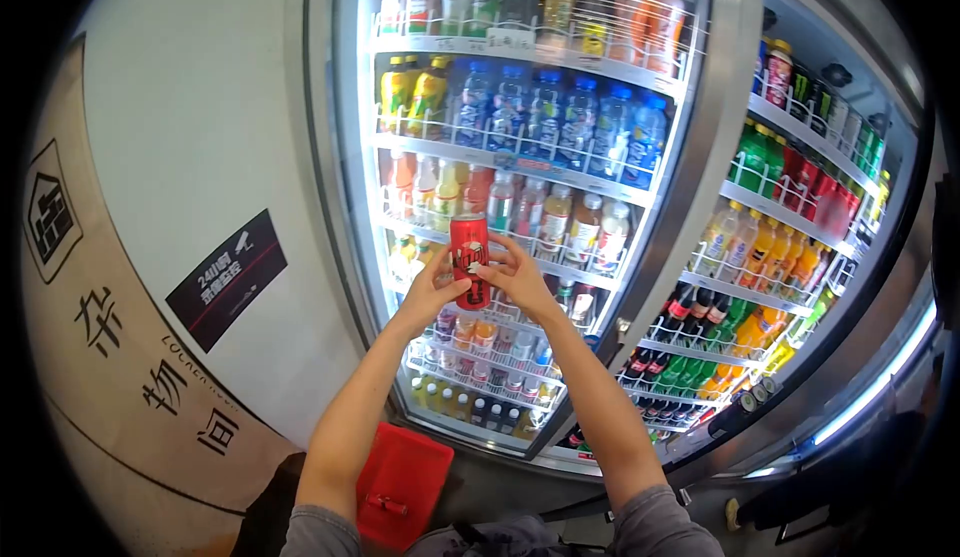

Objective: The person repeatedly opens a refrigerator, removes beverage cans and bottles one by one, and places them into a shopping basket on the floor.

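A slim red can (469,282) stands upright between my two hands, in front of the glass door of a lit drinks fridge (520,162). Fingers of my left hand (436,289) wrap the can's left side, with the thumb on its front. From the right, my right hand (514,279) grips the same can, its thumb also on the front. Both hands' far fingertips are partly hidden behind the can.
Bottles fill the fridge shelves behind the can. A second fridge (770,227) with bottles and cans is at the right. Low down is a red basket (425,467) with a small red item in it. A wall with a black sign (226,279) stands left; a person's shoe (732,514) shows lower right.
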`<action>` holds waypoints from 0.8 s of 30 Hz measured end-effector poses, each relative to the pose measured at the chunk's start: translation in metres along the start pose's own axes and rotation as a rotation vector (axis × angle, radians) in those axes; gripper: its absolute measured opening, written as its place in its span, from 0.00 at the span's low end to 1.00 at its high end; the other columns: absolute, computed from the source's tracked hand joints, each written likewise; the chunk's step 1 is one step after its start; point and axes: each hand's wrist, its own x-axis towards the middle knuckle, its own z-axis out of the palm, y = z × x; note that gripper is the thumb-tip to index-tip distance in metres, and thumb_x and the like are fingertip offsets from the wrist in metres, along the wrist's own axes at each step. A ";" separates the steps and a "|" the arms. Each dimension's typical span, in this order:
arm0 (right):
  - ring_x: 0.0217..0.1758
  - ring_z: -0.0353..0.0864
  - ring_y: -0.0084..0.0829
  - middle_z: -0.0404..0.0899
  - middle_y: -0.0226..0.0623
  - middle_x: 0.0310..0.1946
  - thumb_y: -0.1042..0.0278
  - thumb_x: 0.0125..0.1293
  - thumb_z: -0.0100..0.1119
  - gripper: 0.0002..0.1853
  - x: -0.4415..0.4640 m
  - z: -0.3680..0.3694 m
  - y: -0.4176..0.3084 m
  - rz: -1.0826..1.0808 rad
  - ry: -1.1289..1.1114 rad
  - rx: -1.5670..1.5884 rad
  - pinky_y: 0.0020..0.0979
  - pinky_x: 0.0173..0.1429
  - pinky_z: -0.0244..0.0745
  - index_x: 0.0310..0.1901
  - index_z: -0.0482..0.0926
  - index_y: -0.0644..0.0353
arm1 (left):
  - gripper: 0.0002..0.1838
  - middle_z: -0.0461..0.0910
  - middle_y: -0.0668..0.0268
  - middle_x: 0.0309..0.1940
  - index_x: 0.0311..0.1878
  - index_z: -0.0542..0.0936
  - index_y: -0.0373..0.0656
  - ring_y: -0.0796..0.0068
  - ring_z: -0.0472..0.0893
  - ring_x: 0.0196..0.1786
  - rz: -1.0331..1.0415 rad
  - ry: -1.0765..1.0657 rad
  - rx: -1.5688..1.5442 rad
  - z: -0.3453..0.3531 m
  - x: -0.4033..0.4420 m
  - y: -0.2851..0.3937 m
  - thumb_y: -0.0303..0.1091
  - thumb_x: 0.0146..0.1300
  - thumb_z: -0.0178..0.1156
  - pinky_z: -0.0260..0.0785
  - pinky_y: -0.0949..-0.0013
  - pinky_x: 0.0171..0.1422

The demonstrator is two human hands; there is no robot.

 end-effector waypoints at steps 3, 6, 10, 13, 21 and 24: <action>0.55 0.81 0.33 0.78 0.49 0.56 0.71 0.61 0.71 0.38 0.024 0.040 0.039 0.024 -0.097 0.078 0.33 0.56 0.78 0.70 0.62 0.59 | 0.45 0.69 0.52 0.62 0.79 0.52 0.50 0.66 0.77 0.58 -0.080 0.108 0.008 -0.042 -0.023 -0.006 0.35 0.63 0.67 0.75 0.62 0.59; 0.53 0.82 0.33 0.78 0.49 0.56 0.71 0.61 0.70 0.37 0.043 0.083 0.061 0.083 -0.188 0.095 0.34 0.56 0.78 0.70 0.63 0.58 | 0.44 0.71 0.55 0.61 0.79 0.52 0.49 0.68 0.78 0.57 -0.114 0.232 0.024 -0.086 -0.046 -0.026 0.35 0.65 0.65 0.74 0.62 0.58; 0.53 0.81 0.32 0.78 0.47 0.54 0.72 0.62 0.69 0.35 0.058 0.137 0.105 0.166 -0.330 0.107 0.33 0.56 0.78 0.69 0.64 0.57 | 0.44 0.72 0.57 0.60 0.79 0.51 0.48 0.68 0.78 0.56 -0.123 0.408 -0.045 -0.127 -0.089 -0.048 0.32 0.64 0.65 0.73 0.60 0.61; 0.56 0.80 0.32 0.78 0.47 0.54 0.71 0.62 0.70 0.36 0.055 0.173 0.141 0.240 -0.439 0.150 0.33 0.59 0.76 0.69 0.64 0.57 | 0.43 0.71 0.57 0.60 0.78 0.54 0.48 0.69 0.79 0.56 -0.158 0.547 -0.099 -0.145 -0.128 -0.068 0.30 0.64 0.65 0.74 0.65 0.58; 0.59 0.78 0.34 0.76 0.48 0.58 0.72 0.64 0.67 0.36 0.036 0.253 0.230 0.463 -0.755 0.255 0.35 0.60 0.76 0.71 0.61 0.59 | 0.44 0.69 0.58 0.62 0.79 0.52 0.53 0.64 0.74 0.63 -0.318 0.897 -0.096 -0.170 -0.219 -0.136 0.34 0.65 0.66 0.72 0.60 0.63; 0.61 0.77 0.35 0.76 0.49 0.58 0.72 0.65 0.66 0.35 0.013 0.278 0.265 0.543 -0.854 0.349 0.36 0.63 0.75 0.71 0.61 0.59 | 0.42 0.69 0.57 0.63 0.79 0.52 0.50 0.64 0.75 0.62 -0.265 1.010 -0.152 -0.167 -0.257 -0.171 0.32 0.65 0.64 0.72 0.60 0.63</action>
